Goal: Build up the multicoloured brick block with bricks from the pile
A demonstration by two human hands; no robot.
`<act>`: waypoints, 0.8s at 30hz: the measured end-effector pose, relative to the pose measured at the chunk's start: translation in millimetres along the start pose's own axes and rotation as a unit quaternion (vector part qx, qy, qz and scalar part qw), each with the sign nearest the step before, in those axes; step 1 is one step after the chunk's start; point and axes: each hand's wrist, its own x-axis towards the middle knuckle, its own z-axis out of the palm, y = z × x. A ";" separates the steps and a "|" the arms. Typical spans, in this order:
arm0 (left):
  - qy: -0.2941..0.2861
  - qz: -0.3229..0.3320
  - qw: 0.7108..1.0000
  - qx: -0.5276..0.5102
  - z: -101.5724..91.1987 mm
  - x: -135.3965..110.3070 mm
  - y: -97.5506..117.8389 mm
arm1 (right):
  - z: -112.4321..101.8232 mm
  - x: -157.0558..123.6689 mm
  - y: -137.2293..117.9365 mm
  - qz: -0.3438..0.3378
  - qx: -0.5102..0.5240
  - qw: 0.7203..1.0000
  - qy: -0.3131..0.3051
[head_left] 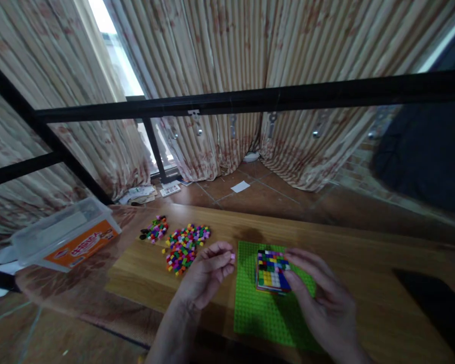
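Observation:
My left hand (207, 275) is closed, thumb and forefinger pinching a tiny pink toy brick (232, 256) just left of the green baseplate (250, 313). On that baseplate stands a square stack of building bricks (270, 278), its top a patchwork of yellow, white, blue, black, green and purple. My right hand (322, 298) is at the stack's right side, fingertips on the top and thumb near the front right, gripping it there. The hand hides that side of the stack; whether a loose brick is also between those fingers, I cannot tell.
Left on the wooden table (216, 217) lie a large pile of loose bricks (182, 247) and a smaller pile (157, 228). A clear plastic box (66, 232) with an orange label stands farther left. A dark flat object (428, 298) lies at right. A black metal bar (231, 102) crosses behind.

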 end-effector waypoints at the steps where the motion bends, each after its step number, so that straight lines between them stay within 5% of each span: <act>1: -0.012 -0.007 1.000 0.000 5.5 0.1 -4.7 | 3.0 -1.1 -1.9 -0.021 0.000 1.000 -0.013; 14: -0.084 -0.039 0.995 0.026 41.2 -5.3 -29.9 | 14.3 -3.6 -10.2 -0.068 0.030 0.996 -0.058; 21: 0.053 0.029 0.991 0.119 24.4 6.7 -27.6 | -10.1 2.8 17.2 0.060 -0.038 0.997 0.021; 24: 0.099 0.050 0.978 0.178 19.4 10.0 -28.7 | -14.2 4.9 23.9 0.072 -0.071 0.995 -0.005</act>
